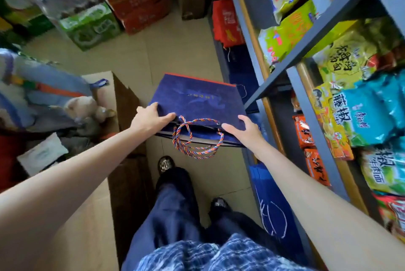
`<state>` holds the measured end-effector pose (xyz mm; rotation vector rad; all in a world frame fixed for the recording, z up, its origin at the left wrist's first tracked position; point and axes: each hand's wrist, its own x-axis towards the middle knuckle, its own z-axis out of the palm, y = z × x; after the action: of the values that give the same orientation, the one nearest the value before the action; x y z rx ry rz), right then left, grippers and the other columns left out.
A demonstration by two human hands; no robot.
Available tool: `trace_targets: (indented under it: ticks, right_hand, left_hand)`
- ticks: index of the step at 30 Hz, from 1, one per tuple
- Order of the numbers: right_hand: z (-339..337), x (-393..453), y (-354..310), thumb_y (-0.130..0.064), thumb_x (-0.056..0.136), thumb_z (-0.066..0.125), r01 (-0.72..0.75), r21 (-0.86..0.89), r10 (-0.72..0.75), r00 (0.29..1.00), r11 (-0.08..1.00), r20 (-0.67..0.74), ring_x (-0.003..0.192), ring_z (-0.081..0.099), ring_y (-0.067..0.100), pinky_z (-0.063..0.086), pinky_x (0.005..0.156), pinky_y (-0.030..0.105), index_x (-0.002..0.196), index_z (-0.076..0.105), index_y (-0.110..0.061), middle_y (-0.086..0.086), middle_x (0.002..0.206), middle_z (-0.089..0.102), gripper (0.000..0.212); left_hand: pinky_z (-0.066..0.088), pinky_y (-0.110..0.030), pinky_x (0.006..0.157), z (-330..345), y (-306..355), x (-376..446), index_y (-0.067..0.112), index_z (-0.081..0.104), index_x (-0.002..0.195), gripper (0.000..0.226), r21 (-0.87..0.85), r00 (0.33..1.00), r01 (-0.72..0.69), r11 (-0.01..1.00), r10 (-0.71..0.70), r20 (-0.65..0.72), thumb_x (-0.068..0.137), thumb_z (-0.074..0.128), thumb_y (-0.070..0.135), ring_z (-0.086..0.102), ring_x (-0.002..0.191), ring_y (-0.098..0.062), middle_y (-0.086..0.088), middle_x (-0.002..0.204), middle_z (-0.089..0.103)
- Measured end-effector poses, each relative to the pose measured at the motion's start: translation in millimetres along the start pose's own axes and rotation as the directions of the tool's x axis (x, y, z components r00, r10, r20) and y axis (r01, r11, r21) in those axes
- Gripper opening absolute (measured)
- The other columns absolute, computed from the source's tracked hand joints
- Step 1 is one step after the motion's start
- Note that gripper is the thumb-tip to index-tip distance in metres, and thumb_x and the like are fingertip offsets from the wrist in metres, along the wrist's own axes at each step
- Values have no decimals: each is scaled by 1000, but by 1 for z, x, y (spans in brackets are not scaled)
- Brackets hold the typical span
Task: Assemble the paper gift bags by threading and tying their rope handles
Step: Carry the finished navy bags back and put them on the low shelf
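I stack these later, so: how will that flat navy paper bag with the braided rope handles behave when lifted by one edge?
The navy paper bag looks folded flat and empty, so probably light and fairly stiff, though it may sag. Its braided rope handles hang limp and would likely swing. The left hand and right hand hold opposite corners.

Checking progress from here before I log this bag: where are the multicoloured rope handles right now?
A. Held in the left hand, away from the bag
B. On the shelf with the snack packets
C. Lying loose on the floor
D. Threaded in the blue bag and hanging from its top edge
D: the rope handles loop down from the blue bag, which the left hand and right hand hold by its top corners.
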<state>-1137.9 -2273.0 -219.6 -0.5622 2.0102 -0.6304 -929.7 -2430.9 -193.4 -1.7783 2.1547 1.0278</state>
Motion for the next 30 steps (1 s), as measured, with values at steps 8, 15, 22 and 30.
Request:
trace_targets:
  ticks: [8, 15, 22, 30]
  right_hand:
    - [22, 98, -78, -56, 78, 65, -87, 258, 139, 972, 962, -188, 137, 30, 21, 29, 110, 38, 143, 34, -23, 7, 148, 30, 79]
    - [9, 204, -134, -51, 80, 66, -102, 522, 282, 918, 847, -278, 117, 48, 18, 37, 97, 27, 132, 48, -15, 0, 128, 52, 66]
    - [20, 287, -168, -46, 85, 63, -88, 710, 474, 801, 699, -367, 96, 54, 17, 33, 80, 25, 104, 57, -18, -2, 96, 57, 35]
    - [90, 389, -176, -57, 79, 64, -94, 868, 778, 499, 487, -382, 107, 59, 26, 42, 89, 30, 125, 53, -12, 10, 113, 63, 65]
  left_hand:
    - [38, -36, 99, -85, 62, 172, 15, 46, 132, 65, 187, 966, -237, 953, 212, 146, 82, 58, 55, 41, 122, -33, -24, 123, 48]
    - [39, -33, 92, -122, 164, 314, 10, 49, 127, 70, 404, 893, -433, 806, 322, 314, 78, 60, 60, 39, 122, -31, -16, 123, 54]
    - [36, -36, 102, -117, 227, 436, 6, 38, 139, 84, 515, 777, -613, 598, 339, 531, 81, 55, 64, 37, 130, -35, -18, 134, 49]
    - [34, -21, 82, -52, 280, 570, 7, 48, 126, 60, 224, 344, -927, 302, 443, 828, 82, 66, 45, 52, 113, -22, -4, 117, 57]
